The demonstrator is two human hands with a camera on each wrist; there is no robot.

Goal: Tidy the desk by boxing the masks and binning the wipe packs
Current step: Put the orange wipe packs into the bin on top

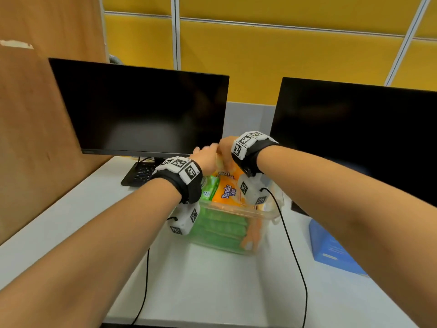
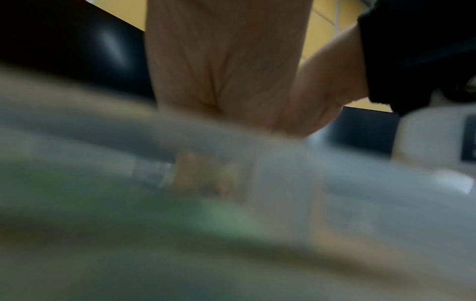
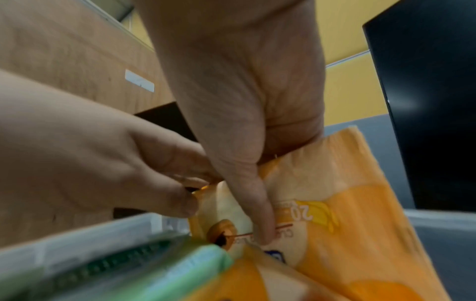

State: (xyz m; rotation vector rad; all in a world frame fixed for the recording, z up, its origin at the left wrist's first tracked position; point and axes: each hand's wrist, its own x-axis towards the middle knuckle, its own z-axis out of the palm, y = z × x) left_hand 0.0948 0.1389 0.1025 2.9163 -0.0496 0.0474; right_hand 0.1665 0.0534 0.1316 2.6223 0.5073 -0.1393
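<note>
Head view, step in hand: binning the wipe packs; both hands meet over the far rim of a clear plastic bin (image 1: 236,210) standing mid-desk toward the back edge, easing an orange wipe pack (image 1: 227,169) in on end
Head view, bin contents: green wipe packs (image 1: 220,229) stacked flat, another orange "Tender Love" pack (image 1: 228,191) upright among them; the bin looks close to full
Head view, masks: none seen loose; a blue box (image 1: 331,250) lies at the right edge of the desk (image 1: 212,285), whether it holds them cannot be told
Head view, room: pale desk, two dark monitors (image 1: 142,107), a black keyboard (image 1: 142,172) under the left one, yellow partition panels behind, wooden panel at left
Left wrist view: heavily blurred; left hand (image 2: 226,67) reaches down past the bin rim, fingertips lost in blur
Right wrist view, grip: right hand (image 3: 239,97) clamps the orange pack's top edge, index finger laid down its face; left hand's thumb and fingers (image 3: 177,195) pinch the pack's left edge
Next move, as judged: press the pack down into the gap beside the green ones, then let go with both hands without tipping the upright packs
</note>
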